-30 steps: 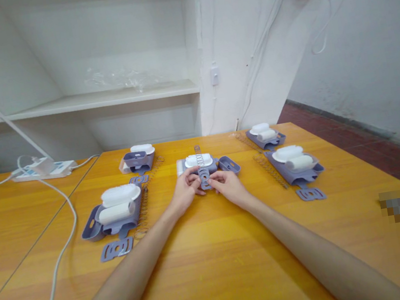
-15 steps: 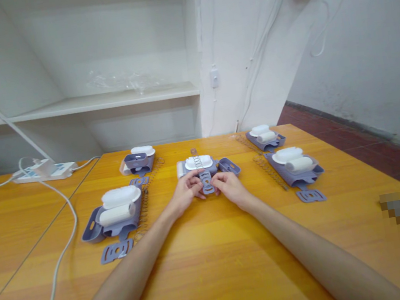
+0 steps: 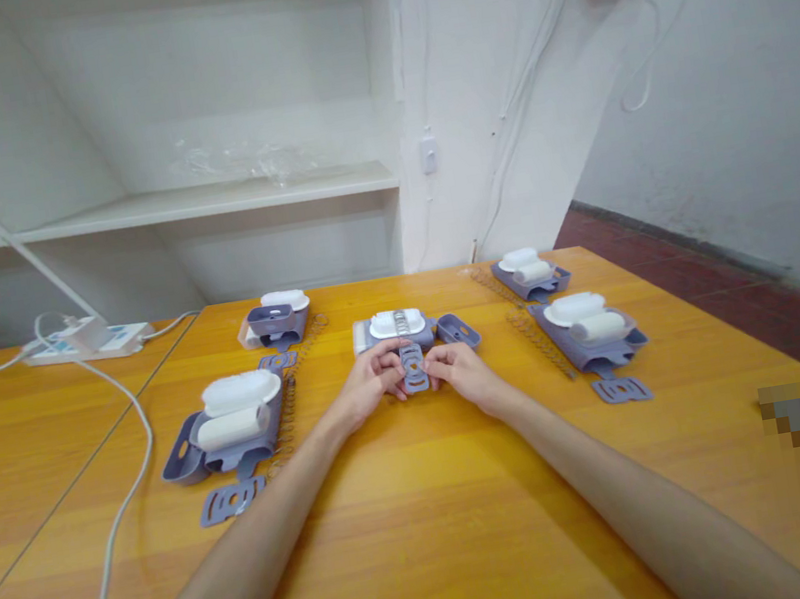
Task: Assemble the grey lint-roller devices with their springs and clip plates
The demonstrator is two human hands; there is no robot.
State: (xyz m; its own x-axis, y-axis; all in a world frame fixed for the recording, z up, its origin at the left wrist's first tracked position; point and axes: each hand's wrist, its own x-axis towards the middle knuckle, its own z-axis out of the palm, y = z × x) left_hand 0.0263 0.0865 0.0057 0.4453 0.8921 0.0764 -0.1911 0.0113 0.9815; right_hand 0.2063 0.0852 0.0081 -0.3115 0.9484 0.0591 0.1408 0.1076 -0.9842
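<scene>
Between my two hands is a flat grey-purple plastic plate (image 3: 414, 370) with a round hole and curved slots, held upright. My left hand (image 3: 372, 382) pinches its left edge, and my right hand (image 3: 463, 373) pinches its right edge. A metal coil spring (image 3: 402, 321) rises behind the plate's top; whether it is joined to the plate cannot be made out. Just beyond my hands lies a grey-purple plastic housing (image 3: 421, 338) with a white oval part (image 3: 381, 326) on it. A grey-purple cup-like part (image 3: 458, 331) rests to the right of the housing.
Similar part sets (image 3: 240, 396) lie at left and right, each with a loose spring (image 3: 542, 346) and most with a slotted plate (image 3: 622, 390) showing. A white cable (image 3: 145, 451) runs along the left side from a power strip (image 3: 125, 339). Shelves (image 3: 217, 199) stand behind the table.
The plate in my hands has moved slightly down and turned a little. The spring behind it looks shorter, its far end no longer reaching past the white oval part.
</scene>
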